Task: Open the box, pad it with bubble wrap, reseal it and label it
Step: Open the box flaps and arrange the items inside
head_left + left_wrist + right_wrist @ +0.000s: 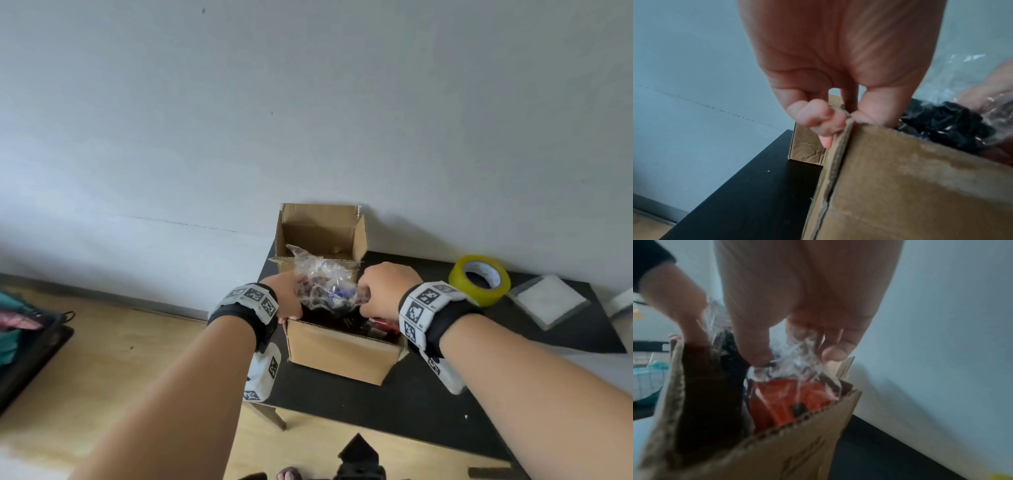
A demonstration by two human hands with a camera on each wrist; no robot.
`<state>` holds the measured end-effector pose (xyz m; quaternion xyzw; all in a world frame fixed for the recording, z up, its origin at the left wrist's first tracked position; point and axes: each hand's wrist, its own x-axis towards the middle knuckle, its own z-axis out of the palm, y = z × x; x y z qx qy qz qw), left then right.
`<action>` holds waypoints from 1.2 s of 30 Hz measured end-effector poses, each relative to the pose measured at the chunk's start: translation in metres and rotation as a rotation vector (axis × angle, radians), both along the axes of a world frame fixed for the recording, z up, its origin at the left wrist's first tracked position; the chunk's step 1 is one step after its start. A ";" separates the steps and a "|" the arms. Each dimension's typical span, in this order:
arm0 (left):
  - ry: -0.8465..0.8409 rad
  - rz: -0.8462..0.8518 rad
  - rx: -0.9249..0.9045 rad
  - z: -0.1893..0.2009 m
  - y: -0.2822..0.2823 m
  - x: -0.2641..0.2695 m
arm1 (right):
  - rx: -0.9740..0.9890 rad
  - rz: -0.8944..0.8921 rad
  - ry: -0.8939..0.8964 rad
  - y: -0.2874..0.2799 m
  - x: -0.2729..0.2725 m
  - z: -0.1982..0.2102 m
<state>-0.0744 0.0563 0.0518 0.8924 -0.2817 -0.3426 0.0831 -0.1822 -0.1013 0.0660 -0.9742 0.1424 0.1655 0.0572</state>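
Both forearms were bare, without sleeves. Each wrist carried a black strap point(251, 317) fitted with a white band point(426, 306) printed with square black-and-white fiducial markers. A white block-shaped module point(263, 373), also marked with such codes, hung beneath each wrist. Bare toes point(288, 474) showed at the lower frame edge.

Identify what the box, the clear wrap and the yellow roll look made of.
Box: matte brown corrugated cardboard, fluting visible along cut edges.
Clear wrap: thin glossy plastic film, crinkled with white glints.
Yellow roll: likely plastic packing tape, shiny, on a white core.
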 end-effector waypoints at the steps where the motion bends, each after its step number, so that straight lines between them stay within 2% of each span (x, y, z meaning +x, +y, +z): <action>1: -0.004 0.000 -0.009 -0.002 0.002 0.002 | -0.047 0.020 0.015 0.004 0.002 -0.001; 12: 0.033 -0.065 -0.126 -0.014 0.011 0.017 | -0.273 0.193 0.297 0.046 0.025 -0.015; 16: 0.060 -0.095 -0.132 -0.018 0.011 0.023 | -0.298 0.209 0.322 0.049 0.032 -0.028; 20: 0.080 -0.119 -0.142 -0.023 0.011 0.030 | -0.181 0.128 0.355 0.044 0.029 -0.041; 24: 0.109 -0.150 -0.157 -0.029 0.008 0.037 | 0.064 -0.076 0.209 0.031 0.023 -0.043; 26: 0.111 -0.171 -0.160 -0.031 0.006 0.038 | 0.194 -0.122 0.181 0.028 0.022 -0.039; 30: 0.124 -0.196 -0.169 -0.036 0.005 0.038 | 0.296 -0.118 0.320 0.031 0.022 -0.041; 36: 0.130 -0.213 -0.171 -0.040 0.008 0.038 | 0.245 -0.067 0.502 0.044 0.029 -0.044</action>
